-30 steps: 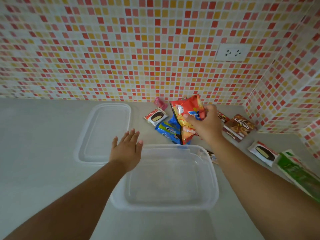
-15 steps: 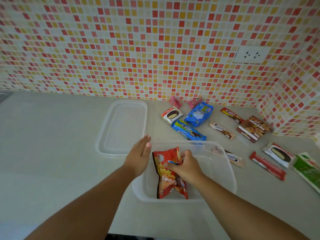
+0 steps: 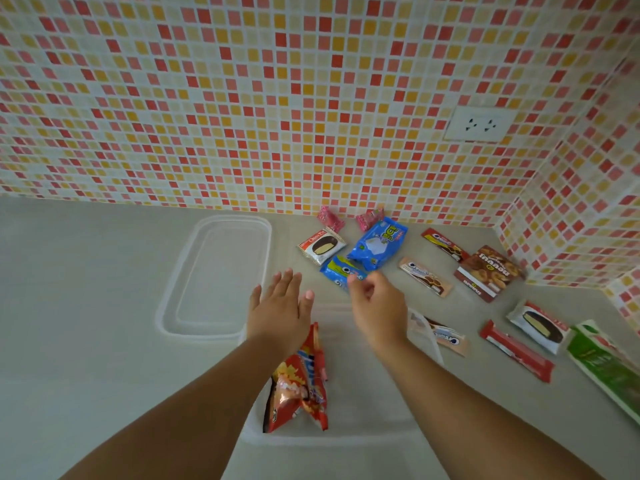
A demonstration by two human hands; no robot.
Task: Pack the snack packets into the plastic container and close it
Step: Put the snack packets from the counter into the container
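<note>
Head view: grey counter (image 3: pixel 86 306) meets mosaic-tiled wall (image 3: pixel 242 98), socket (image 3: pixel 479 123) at two o'clock; left hand (image 3: pixel 278 315) spread flat, right hand (image 3: pixel 379 306) loosely curled, empty.

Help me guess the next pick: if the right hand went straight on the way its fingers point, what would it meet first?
Probably the blue Oreo packet. The right hand, fingers loosely curled and holding nothing, hovers just short of it, pointing away toward the wall. The larger blue packet lies right behind. Height above the counter is unclear.

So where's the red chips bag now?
The red chips bag lies inside the clear container, at its left side, partly under the left hand.
</note>
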